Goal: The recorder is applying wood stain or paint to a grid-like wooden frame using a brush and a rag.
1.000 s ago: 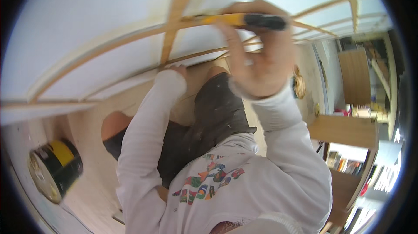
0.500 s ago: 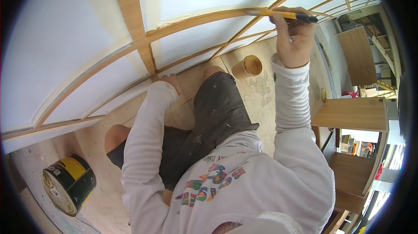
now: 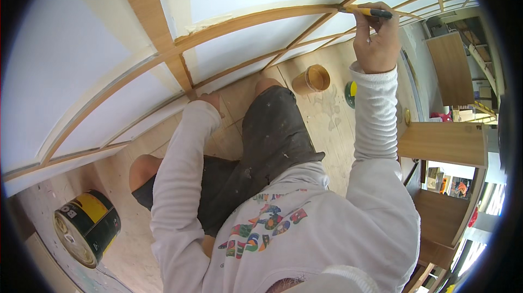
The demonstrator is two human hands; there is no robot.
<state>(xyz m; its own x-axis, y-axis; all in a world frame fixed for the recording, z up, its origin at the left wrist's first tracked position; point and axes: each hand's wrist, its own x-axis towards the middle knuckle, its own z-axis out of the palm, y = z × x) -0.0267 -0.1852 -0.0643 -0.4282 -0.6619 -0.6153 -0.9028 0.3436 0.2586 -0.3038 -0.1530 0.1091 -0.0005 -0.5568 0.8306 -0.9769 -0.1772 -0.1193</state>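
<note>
My right hand (image 3: pixel 379 42) is closed round the yellow and black handle of a paintbrush (image 3: pixel 366 11). The brush's tip touches the wooden frame (image 3: pixel 261 18) at a crossing of two strips. White panels (image 3: pixel 239 47) fill the frame's openings, and pale tape or masking runs along some of their edges. Low on the left, my left hand (image 3: pixel 212 101) rests by the bottom of the frame, its fingers partly hidden behind the sleeve cuff. On the floor beyond my knee stands an open tub (image 3: pixel 311 80) holding a brownish liquid.
A dark green and yellow paint can (image 3: pixel 88 227) stands on the floor (image 3: pixel 122 244) at the lower left. Another small green and yellow can (image 3: pixel 350 94) is partly hidden behind my right sleeve. Wooden cabinets (image 3: pixel 444 143) and shelves line the right side.
My right hand has slid the paintbrush to the right along the wooden strip, as far as the crossing. The small green can has come into sight beside my sleeve. My left hand stays put.
</note>
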